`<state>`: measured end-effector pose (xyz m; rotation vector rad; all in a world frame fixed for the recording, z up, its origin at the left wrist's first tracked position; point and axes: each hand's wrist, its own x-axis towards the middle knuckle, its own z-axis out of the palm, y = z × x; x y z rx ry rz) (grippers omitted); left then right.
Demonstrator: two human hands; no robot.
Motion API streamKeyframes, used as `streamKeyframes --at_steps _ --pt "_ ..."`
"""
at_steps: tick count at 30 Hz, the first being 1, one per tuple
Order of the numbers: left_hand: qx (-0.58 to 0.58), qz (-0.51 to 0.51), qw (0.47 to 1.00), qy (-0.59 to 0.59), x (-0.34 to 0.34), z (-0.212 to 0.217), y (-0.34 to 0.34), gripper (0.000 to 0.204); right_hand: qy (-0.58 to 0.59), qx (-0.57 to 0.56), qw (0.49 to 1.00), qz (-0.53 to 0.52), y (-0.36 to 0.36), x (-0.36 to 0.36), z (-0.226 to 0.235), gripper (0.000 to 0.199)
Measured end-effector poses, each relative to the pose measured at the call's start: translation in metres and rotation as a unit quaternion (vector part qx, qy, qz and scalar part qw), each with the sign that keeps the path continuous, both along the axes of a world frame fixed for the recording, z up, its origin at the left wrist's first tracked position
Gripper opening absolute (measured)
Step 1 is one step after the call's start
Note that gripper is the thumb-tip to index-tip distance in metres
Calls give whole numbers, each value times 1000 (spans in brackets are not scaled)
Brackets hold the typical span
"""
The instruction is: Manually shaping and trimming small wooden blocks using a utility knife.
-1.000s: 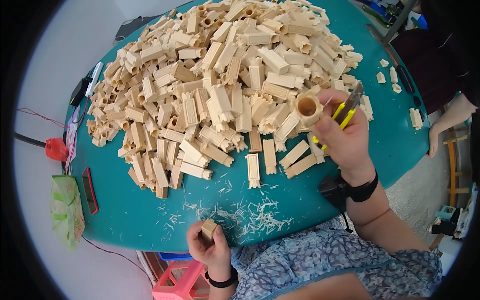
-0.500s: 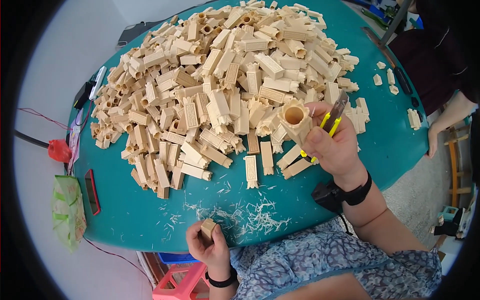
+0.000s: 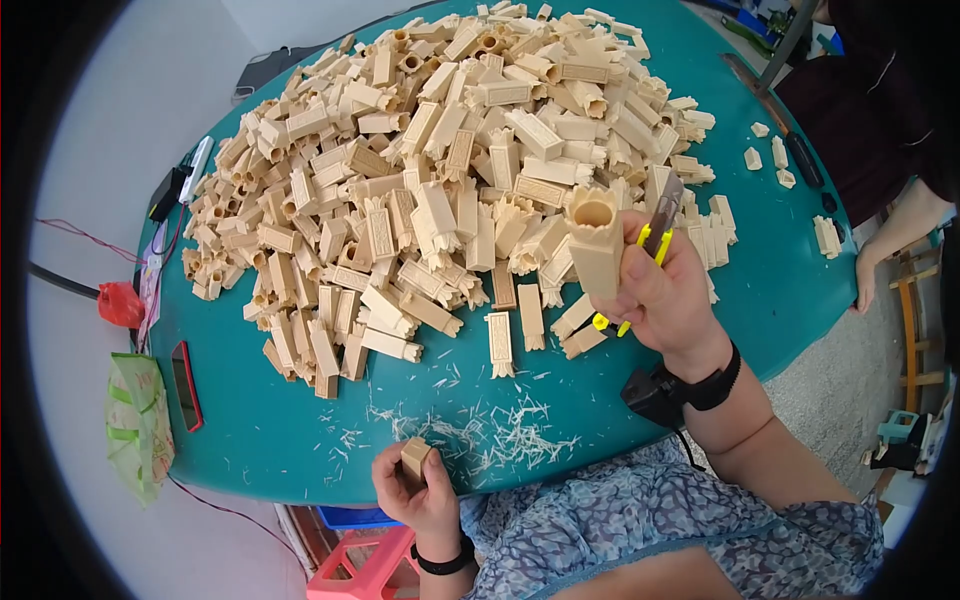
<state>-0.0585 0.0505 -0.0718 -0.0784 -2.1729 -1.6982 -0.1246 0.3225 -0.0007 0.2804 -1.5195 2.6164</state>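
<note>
Near the table's front edge, my left hand (image 3: 424,500) is closed around a small beige block-like piece (image 3: 416,458), mostly hidden by the fingers. My right hand (image 3: 665,295), raised at the right, grips a longer beige hollow piece (image 3: 597,250) by its side, its jagged round opening facing up. The same hand also holds a yellow-and-black utility knife (image 3: 655,240), its blade end pointing up. Behind both hands rises a large heap of similar beige carved pieces (image 3: 440,130). Thin pale shavings (image 3: 500,435) lie scattered between my hands.
A green-topped table (image 3: 260,440) carries everything. A red-edged phone (image 3: 186,385) lies at its left edge, near a green bag (image 3: 138,425) and a red plastic bag (image 3: 120,304). At the right, a person's arm (image 3: 895,235) is beside a few small beige pieces (image 3: 780,152). A pink stool (image 3: 360,565) stands below.
My right hand has tilted the hollow piece more upright, so its opening now points up instead of toward me. The knife turned slightly with it. My left hand stays in place.
</note>
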Motion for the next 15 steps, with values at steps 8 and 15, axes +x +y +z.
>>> streamKeyframes --at_steps 8,15 --pt "-3 -4 1000 -18 2 -2 -4 28 -28 427 892 -145 -14 -8 -3 22" --pt "-19 -6 1000 -15 -1 2 -3 28 -29 631 758 -164 -17 -9 -15 20"
